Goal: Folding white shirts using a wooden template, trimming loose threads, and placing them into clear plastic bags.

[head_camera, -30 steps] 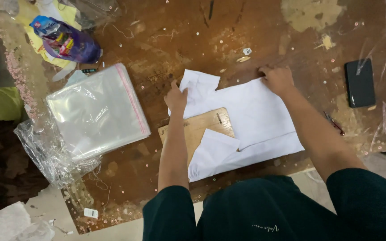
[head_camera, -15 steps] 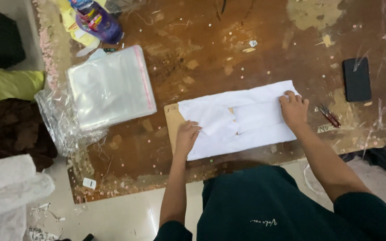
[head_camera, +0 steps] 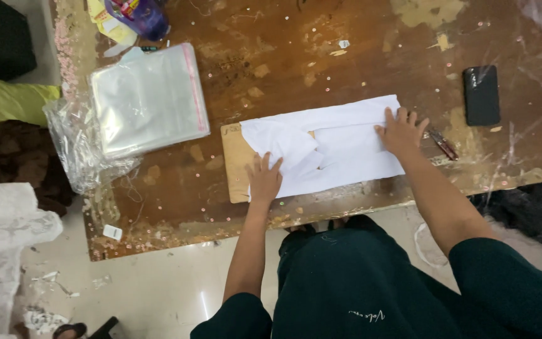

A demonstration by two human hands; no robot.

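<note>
A white garment (head_camera: pixel 340 150) lies folded into a long band on a worn brown table (head_camera: pixel 271 63), over a tan cardboard sheet (head_camera: pixel 236 157) that sticks out at its left end. My left hand (head_camera: pixel 263 179) presses flat, fingers spread, on the garment's lower left corner. My right hand (head_camera: pixel 399 132) lies flat on the garment's right end, fingers apart. Neither hand grips anything.
A stack of clear plastic bags (head_camera: pixel 148 97) lies at the left, with crumpled plastic (head_camera: pixel 83 150) beside it. A black phone (head_camera: pixel 481 94) and a small dark tool (head_camera: pixel 443 144) lie to the right. A purple packet (head_camera: pixel 142 16) is at the top left. Fabric piles sit on the floor at left.
The garment has gone from a loose fold to a flat band. Both hands have slid along it; the left now presses the lower left corner, the right the right end.
</note>
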